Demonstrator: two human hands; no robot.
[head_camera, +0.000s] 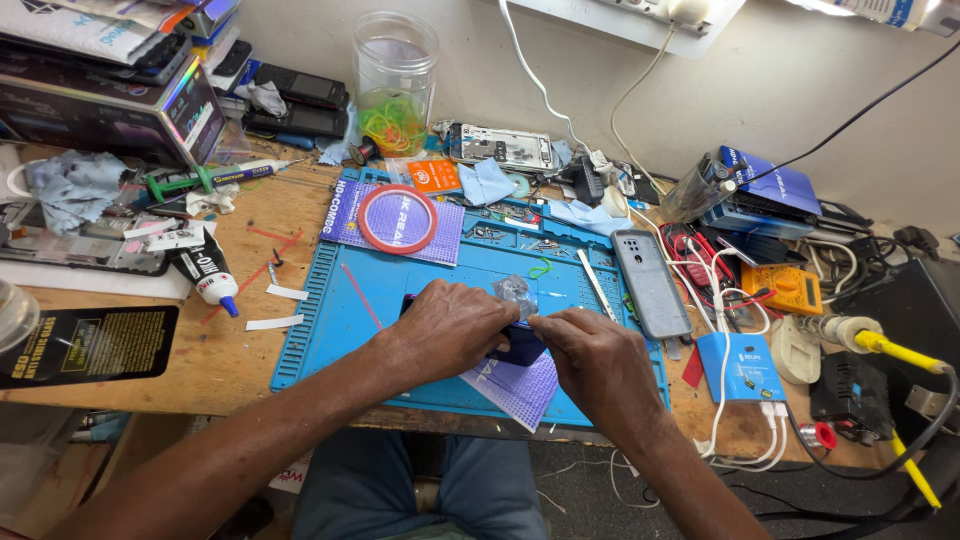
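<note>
Now both forearms come up from the bottom of the frame and meet at centre, over the lower middle of the blue work mat (330, 330). Left hand (448, 328) lies knuckles-up, fingers curled down and clamped over a small dark blue phone (520, 347), pinning it against the mat. Right hand (592, 350) sits just beside it, fingertips pinched on the edge of a crumpled clear film (515, 292) that rises from the top of the phone. The two hands nearly touch.

Only a sliver of the phone shows between the hands: dark, glossy, lying flat. It rests partly on a sheet of purple gridded paper (520, 385) that sticks out toward the tabletop (240, 345) edge.

Right of the hands, a grey phone back cover (650, 282) lies on the mat. Up and left, a red tape roll (397, 218) sits flat. A glue tube (208, 272) lies at centre left, and a clear plastic jar (396, 80) stands at top centre.
</note>
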